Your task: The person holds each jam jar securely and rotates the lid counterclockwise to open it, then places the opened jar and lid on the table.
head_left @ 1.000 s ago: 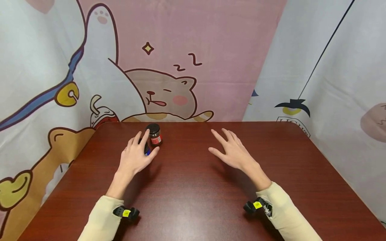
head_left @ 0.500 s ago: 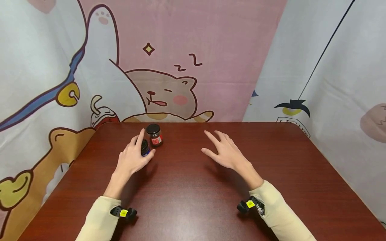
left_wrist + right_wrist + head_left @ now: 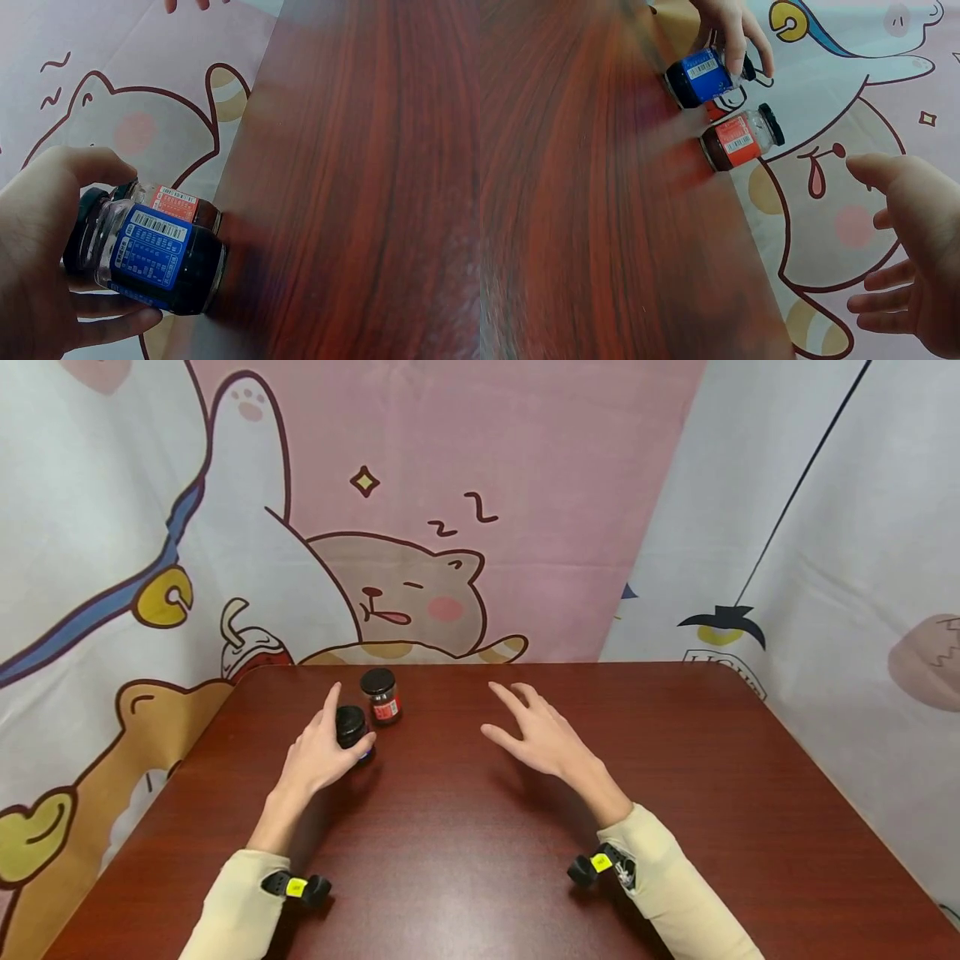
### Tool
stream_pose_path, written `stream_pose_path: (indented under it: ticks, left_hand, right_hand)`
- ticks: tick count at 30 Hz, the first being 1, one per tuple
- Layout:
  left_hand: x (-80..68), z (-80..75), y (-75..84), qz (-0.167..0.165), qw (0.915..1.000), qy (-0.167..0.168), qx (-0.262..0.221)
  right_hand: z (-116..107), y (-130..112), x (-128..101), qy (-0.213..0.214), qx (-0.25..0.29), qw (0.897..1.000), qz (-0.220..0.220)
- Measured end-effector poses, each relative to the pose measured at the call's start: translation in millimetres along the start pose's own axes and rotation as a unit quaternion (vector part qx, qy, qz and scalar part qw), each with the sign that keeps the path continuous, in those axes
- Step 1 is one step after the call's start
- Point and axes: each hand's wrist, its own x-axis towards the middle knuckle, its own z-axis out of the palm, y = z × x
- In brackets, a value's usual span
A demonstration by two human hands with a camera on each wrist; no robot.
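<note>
A glass jar with a black lid and a blue label (image 3: 350, 723) stands on the table at the left. My left hand (image 3: 313, 758) is around its upper part, index finger straight along the far side and thumb by the near side. In the left wrist view, the thumb is above the blue-label jar's (image 3: 154, 247) lid and the other fingers reach below it. A second black-lidded jar with a red label (image 3: 382, 697) stands just behind. My right hand (image 3: 546, 739) hovers over the middle of the table, fingers spread, holding nothing.
The dark reddish-brown wooden table (image 3: 465, 843) reaches back to a cartoon-printed cloth (image 3: 570, 510). More cloth hangs along its left and right sides. Each wrist wears a black strap-on camera.
My left hand has shifted left, so its spread thumb and index finger now frame the blue-label jar, which shows more. The right hand has drifted left, still spread. The jars stay in place.
</note>
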Motion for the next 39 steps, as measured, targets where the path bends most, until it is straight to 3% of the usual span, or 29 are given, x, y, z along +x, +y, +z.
stream_pose_path:
  ticks: [8,18,30,39]
  left_hand:
    - [-1.2,-0.9,-4.1,-0.019,0.999,-0.003,-0.041]
    - [-2.1,1.2,-10.8,-0.017,0.9884,-0.017,-0.15]
    - [1.3,7.0,-20.3,-0.044,0.9826,-0.048,-0.174]
    - [2.7,14.0,-21.9,-0.029,0.9809,-0.066,-0.181]
  right_hand:
    - [12.9,-16.7,6.5,-0.012,0.017,1.0,-0.007]
    - [25.6,-43.2,21.4,-0.02,0.038,0.999,-0.02]
    - [41.5,-65.2,36.3,-0.034,0.062,0.997,-0.03]
    - [59.6,-89.0,55.5,-0.046,0.072,0.995,-0.044]
